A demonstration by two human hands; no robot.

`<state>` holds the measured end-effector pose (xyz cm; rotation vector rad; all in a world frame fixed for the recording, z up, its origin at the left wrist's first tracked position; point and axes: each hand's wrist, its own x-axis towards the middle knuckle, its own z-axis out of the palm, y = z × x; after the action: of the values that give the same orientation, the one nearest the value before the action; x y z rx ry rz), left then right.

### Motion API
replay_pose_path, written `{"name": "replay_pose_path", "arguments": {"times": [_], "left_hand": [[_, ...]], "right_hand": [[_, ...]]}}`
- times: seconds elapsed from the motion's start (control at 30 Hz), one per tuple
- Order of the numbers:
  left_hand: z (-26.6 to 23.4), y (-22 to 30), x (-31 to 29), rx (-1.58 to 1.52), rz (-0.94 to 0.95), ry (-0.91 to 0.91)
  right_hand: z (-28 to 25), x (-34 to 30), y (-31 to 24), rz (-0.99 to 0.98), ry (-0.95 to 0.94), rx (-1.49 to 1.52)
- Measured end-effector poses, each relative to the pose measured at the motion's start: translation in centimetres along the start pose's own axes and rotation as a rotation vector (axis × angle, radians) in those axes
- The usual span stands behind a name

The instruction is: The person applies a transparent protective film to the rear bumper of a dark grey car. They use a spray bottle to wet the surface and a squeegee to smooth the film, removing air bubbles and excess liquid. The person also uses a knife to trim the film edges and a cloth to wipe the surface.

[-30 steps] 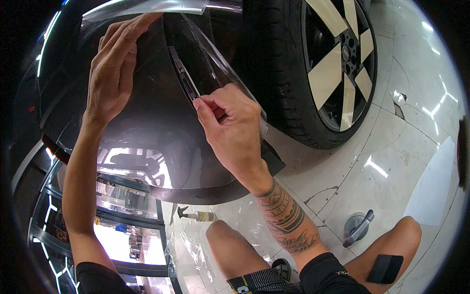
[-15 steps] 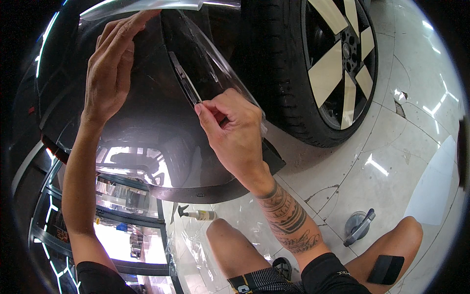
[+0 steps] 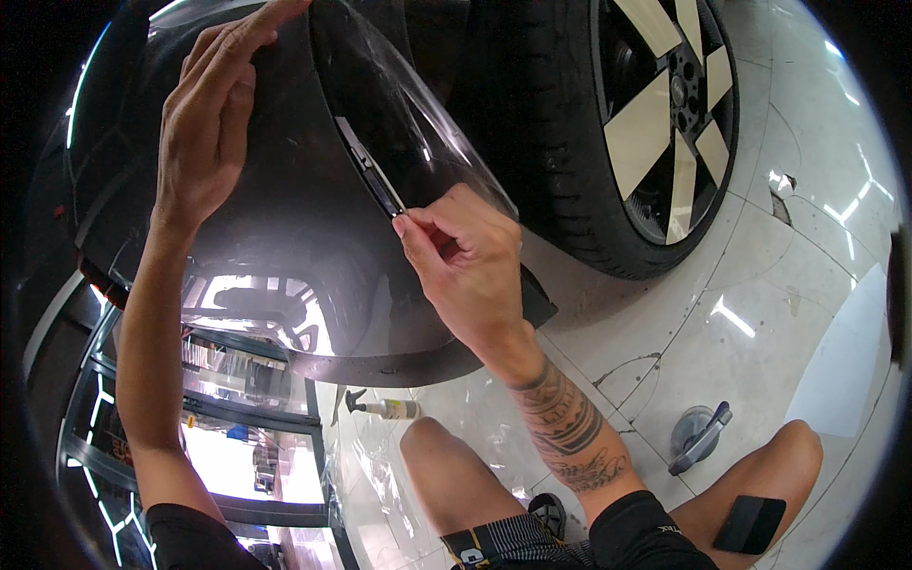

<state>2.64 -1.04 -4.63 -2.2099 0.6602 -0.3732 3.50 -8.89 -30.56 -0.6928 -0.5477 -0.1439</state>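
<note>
The right hand (image 3: 470, 271) pinches a slim utility knife (image 3: 369, 166), which slants up-left from the fingers along the car bumper (image 3: 275, 214)'s wheel-arch edge. The left hand (image 3: 204, 133), fingers extended, is farther up.

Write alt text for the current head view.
Right hand holding a slim knife at the edge of a dark car panel, beside clear film and a wheel; left hand against the panel. A spray bottle is on the tiled floor.
</note>
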Motion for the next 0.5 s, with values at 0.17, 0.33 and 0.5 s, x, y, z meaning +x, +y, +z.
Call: {"name": "replay_pose_path", "arguments": {"times": [0.17,0.33,0.5], "left_hand": [[-0.8,-0.2,-0.2,0.038,-0.093,-0.053],[-0.7,-0.7,-1.0,-0.041,-0.198,-0.077],[-0.7,-0.8,-0.6,0.045,-0.075,-0.049]], "right_hand": [[-0.4,-0.6,0.1,0.012,-0.011,0.005],[-1.1,-1.3,0.2,0.030,-0.040,-0.027],[-1.6,-2.2,0.6,0.029,-0.071,-0.037]]}}
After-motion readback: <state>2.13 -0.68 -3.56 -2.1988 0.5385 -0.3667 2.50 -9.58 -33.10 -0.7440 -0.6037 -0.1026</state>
